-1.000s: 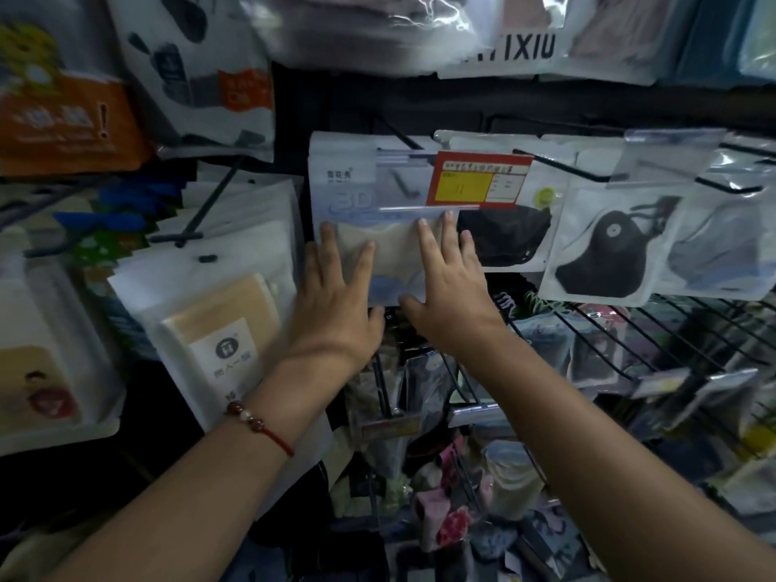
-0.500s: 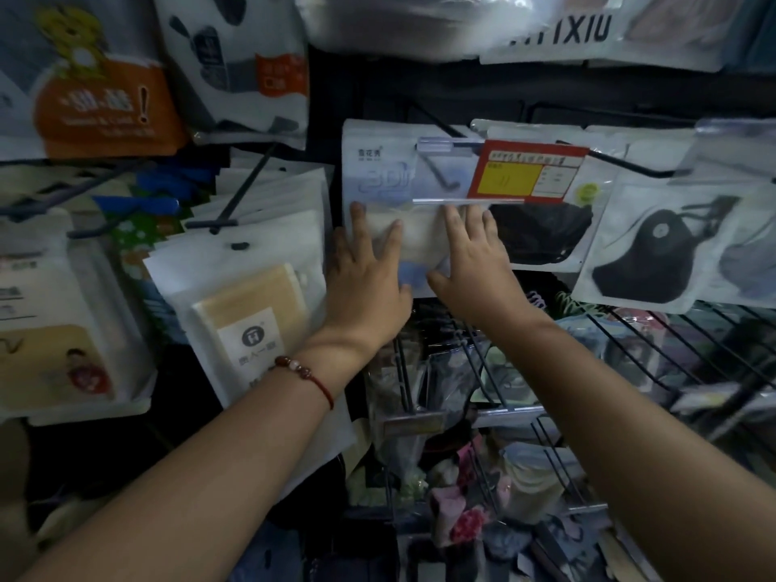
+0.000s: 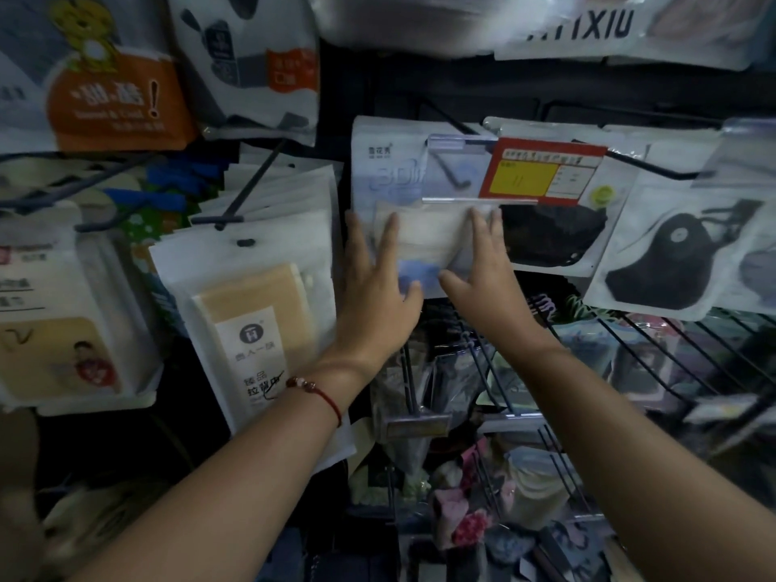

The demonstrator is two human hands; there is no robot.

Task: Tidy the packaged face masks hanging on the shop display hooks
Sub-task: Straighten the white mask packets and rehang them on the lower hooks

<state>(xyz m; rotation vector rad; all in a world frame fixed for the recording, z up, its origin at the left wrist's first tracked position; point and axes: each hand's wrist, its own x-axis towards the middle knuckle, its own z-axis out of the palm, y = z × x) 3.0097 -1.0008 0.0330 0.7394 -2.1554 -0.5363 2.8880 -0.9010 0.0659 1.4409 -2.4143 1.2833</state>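
Glossy clear plastic is seen on the mask packet (image 3: 403, 195). Thin dark metal wire is used for the hook (image 3: 252, 182) and rack (image 3: 630, 354).

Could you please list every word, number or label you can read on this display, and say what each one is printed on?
"3D": pale blue mask pack under both hands.
"IXIU", first letters cut off: white pack on the top row.
"11", handwritten, faint: yellow field of the red price tag; its small print is blurred.
Chinese characters, too blurred to read surely: orange pack, beige mask pack.
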